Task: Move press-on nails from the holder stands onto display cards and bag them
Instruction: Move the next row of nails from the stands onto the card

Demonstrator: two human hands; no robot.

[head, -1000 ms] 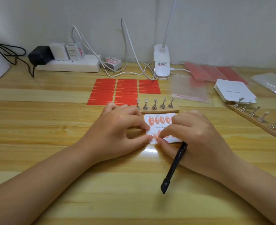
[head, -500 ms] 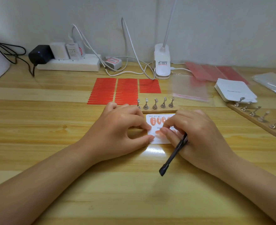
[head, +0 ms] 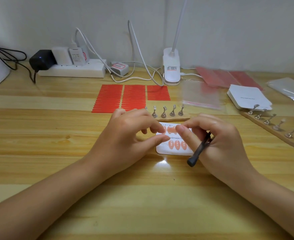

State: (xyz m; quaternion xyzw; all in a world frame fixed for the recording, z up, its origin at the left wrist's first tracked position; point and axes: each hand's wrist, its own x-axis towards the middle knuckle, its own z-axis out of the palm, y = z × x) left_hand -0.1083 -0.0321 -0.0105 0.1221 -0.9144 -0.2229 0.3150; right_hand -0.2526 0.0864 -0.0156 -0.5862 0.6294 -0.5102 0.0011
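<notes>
a white display card (head: 165, 150) lies flat on the wooden counter (head: 56, 135), right in front of the person and between the two hands. it carries two rows of orange press-on nails (head: 177, 144), the lower row plain to see, the upper row partly hidden behind fingertips. printed lettering runs across the card between the rows.

the left hand (head: 125, 135) rests at the card's left edge, its fingers bent, the index fingertip down on the upper row and the thumb touching the card's left side near the middle. the right hand (head: 217, 135) sits over the card's right part, its index finger pressing on a nail in the upper row, while the other fingers curl around a black pen-like tool (head: 199, 151) that slants down and toward the person, its blunt end above the counter just below the card.

just beyond the card stands a small wooden holder stand (head: 174, 116) with a row of metal pegs, the tips look bare. a second, longer holder stand (head: 272, 129) lies at an angle to the right. behind it sits a stack of white cards (head: 248, 97), and clear bags (head: 201, 96) lie near the middle and at the far right. sheets of red adhesive strips (head: 122, 97) lie beyond the left hand. a clip lamp (head: 171, 68), a power strip (head: 71, 71) and cables line the wall.
</notes>
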